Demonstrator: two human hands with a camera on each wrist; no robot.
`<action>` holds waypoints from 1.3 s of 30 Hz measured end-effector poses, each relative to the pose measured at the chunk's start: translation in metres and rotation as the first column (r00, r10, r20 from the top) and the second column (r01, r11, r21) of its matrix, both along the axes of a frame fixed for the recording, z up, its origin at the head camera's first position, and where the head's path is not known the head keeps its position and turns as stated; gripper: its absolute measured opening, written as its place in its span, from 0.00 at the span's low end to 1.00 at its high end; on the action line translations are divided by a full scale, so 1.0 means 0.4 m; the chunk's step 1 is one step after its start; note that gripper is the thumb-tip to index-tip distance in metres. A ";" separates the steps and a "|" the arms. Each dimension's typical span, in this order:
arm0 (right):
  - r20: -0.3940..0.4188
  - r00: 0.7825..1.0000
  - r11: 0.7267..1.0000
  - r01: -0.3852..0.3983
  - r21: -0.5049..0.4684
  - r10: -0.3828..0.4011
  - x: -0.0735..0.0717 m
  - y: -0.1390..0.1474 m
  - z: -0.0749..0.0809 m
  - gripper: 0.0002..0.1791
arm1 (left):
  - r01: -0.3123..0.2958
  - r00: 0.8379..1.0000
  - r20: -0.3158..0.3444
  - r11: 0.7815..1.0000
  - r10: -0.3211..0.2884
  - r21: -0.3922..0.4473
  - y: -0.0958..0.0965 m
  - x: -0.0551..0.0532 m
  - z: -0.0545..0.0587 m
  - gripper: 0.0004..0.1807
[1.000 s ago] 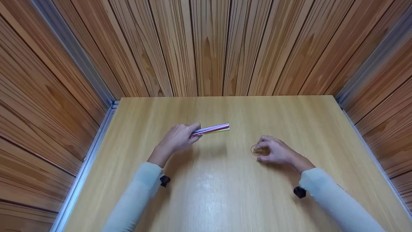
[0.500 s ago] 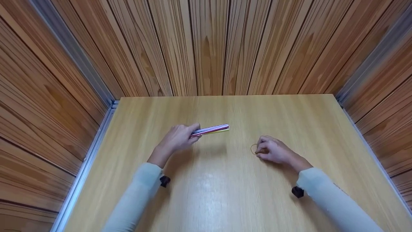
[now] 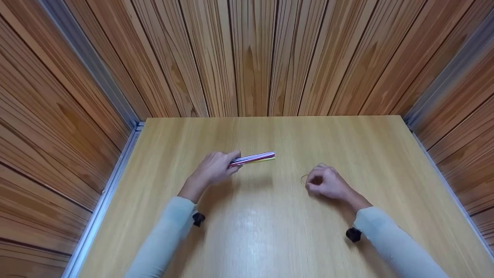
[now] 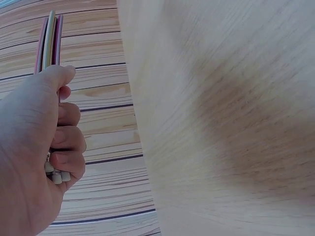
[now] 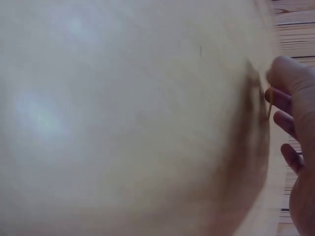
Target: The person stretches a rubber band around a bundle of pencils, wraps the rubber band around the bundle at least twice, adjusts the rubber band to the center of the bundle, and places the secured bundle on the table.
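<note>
My left hand (image 3: 216, 166) grips a bundle of several striped pencils (image 3: 256, 158) over the left middle of the table. In the left wrist view the fingers wrap round the pencils (image 4: 48, 44), and whitish eraser ends (image 4: 60, 177) poke out below the little finger. A thin tan rubber band (image 3: 303, 179) hangs at the fingertips of my right hand (image 3: 328, 182), thumb and index finger pinching it close over the table. The right wrist view shows the rubber band (image 5: 269, 105) dangling from that pinch, the other fingers loosely bent.
The light wood table (image 3: 247, 239) lies under both hands. Wood-plank panels (image 3: 252, 58) stand behind it and at both sides, with metal rails (image 3: 112, 181) along the edges. Each wrist carries a small black camera (image 3: 198, 219).
My right thumb and fingertips have closed on the rubber band, and the hand has lifted slightly with it. My left hand keeps the pencils nearly still.
</note>
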State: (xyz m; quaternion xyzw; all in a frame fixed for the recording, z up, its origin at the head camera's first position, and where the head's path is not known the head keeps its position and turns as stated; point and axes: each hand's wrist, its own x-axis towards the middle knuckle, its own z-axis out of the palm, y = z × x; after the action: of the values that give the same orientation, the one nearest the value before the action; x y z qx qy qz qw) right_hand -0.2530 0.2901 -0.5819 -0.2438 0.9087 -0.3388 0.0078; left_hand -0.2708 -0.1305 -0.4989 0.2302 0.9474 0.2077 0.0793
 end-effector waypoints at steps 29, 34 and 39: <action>0.243 0.958 0.533 0.128 -0.837 0.151 -0.006 -0.077 0.072 0.14 | -0.002 0.999 0.032 1.000 0.002 0.003 0.002 0.003 -0.008 0.09; 0.268 0.932 0.546 0.097 -0.832 0.244 -0.005 -0.074 0.072 0.22 | -0.007 0.999 0.042 1.000 0.007 0.002 0.002 0.003 -0.007 0.09; 0.301 0.935 0.660 0.106 -0.744 0.189 -0.003 -0.076 0.078 0.13 | -0.007 0.999 0.050 1.000 0.007 -0.004 0.001 0.003 -0.004 0.10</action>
State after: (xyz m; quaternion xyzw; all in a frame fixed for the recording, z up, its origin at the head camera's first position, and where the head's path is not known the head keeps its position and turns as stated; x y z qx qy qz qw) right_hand -0.2541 0.2598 -0.5509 -0.1812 0.6650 -0.7204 0.0771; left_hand -0.2695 -0.1302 -0.5007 0.2214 0.9463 0.2119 0.1027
